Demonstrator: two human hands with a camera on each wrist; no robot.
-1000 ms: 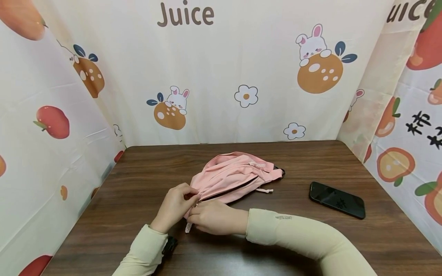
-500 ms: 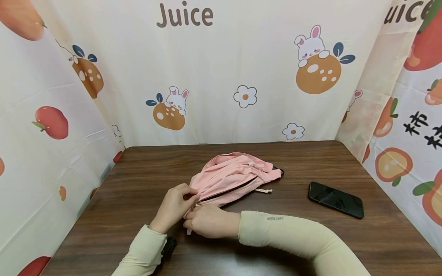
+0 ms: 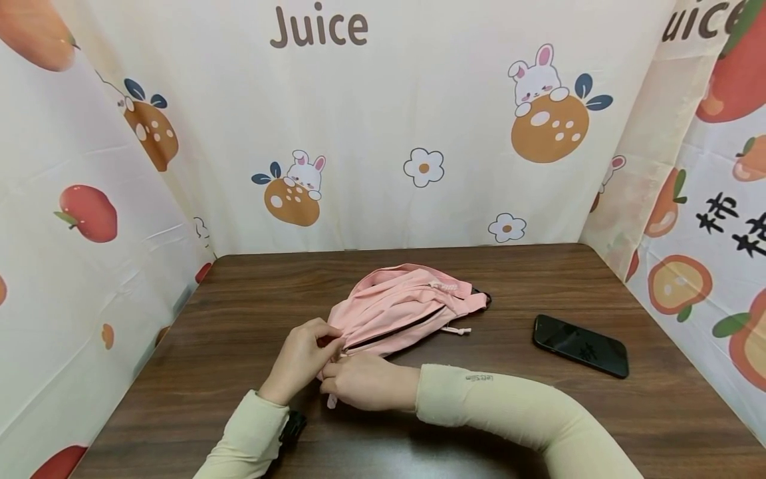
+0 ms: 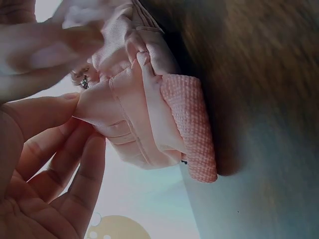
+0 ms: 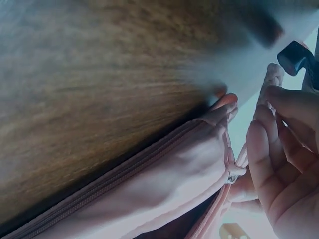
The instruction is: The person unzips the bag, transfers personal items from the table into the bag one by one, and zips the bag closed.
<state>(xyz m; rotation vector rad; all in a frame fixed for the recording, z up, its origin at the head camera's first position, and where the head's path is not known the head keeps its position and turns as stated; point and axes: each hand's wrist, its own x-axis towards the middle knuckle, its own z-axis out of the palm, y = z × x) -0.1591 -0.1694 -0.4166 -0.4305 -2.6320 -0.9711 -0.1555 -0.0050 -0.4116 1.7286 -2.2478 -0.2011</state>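
Pink bag [image 3: 407, 309] lies flat on the wooden table [image 3: 251, 293], roughly mid-table. Front zipper gapes as a dark slit along the bag's near side; nothing visible inside, interior too dark to read.

Left hand [image 3: 299, 359] is at the bag's left end, fingers curled, pinching the fabric corner there. The left wrist view confirms it: fingertips [image 4: 75, 104] clamp the bunched pink cloth just beside the woven strap tab [image 4: 192, 127].

Right hand [image 3: 365, 382] sits just in front of the bag's left end, touching the left hand, fingers curled at the zipper's end. The right wrist view shows the metal zipper slider [image 5: 233, 175] right next to the fingers [image 5: 264, 149]. An actual grip on the pull isn't visible, so can't tell.

White drawstring [image 3: 457, 330] lies by the bag's right end. Black phone [image 3: 580, 346] is well right of the bag, face up, clear of both arms.

Bag's far side is hidden from the head view. Both wrist views are blurry at the edges.
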